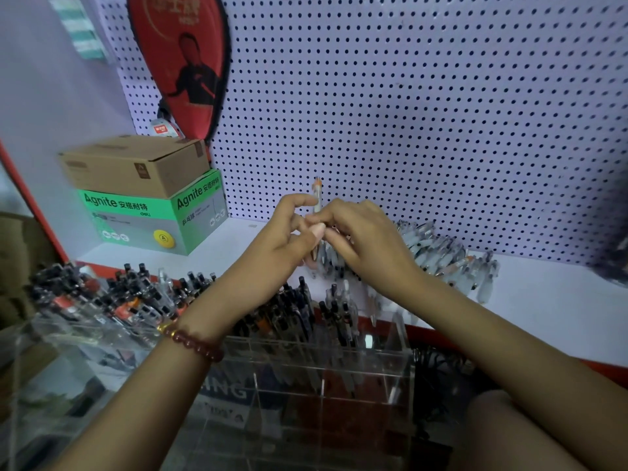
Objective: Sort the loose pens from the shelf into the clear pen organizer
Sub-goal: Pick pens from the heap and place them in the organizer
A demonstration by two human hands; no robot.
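Note:
My left hand (289,232) and my right hand (363,236) meet above the white shelf (543,300). Both pinch an upright pale pen with an orange top (317,195); more pens seem bunched under the fingers, partly hidden. A pile of loose translucent pens (441,256) lies on the shelf to the right of my right hand. Below my forearms stands the clear pen organizer (390,365), its compartments holding several dark pens tip-down. A beaded bracelet circles my left wrist.
A green and grey box (153,219) with a brown carton (136,164) on top sits at the shelf's left. A red paddle case (183,62) hangs on the pegboard (441,113). Another clear organizer of pens (85,321) stands at the lower left.

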